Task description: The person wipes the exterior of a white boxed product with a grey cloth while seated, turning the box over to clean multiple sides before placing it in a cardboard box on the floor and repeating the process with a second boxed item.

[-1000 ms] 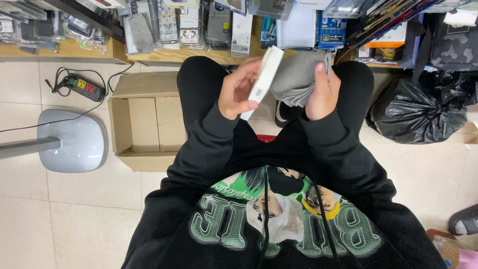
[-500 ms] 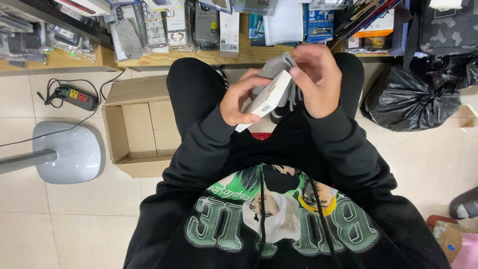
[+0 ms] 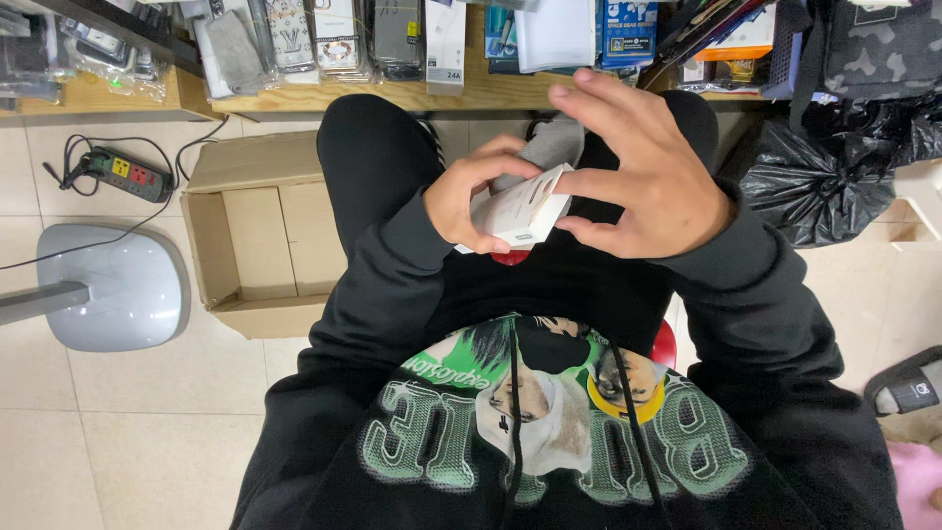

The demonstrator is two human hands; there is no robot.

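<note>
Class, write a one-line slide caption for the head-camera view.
Seated person's left hand holds a small white box over the lap, right hand open against it, beside an open cardboard box.

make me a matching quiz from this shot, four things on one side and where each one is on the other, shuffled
Things:
1. small white rectangular box
2. open brown cardboard box
3. black plastic bag
4. black power strip

Places:
a. floor, far left, by the grey rounded base
b. between both hands
c. floor, beside the left knee
d. far right, under the shelf

Pairs: 1-b, 2-c, 3-d, 4-a
</note>
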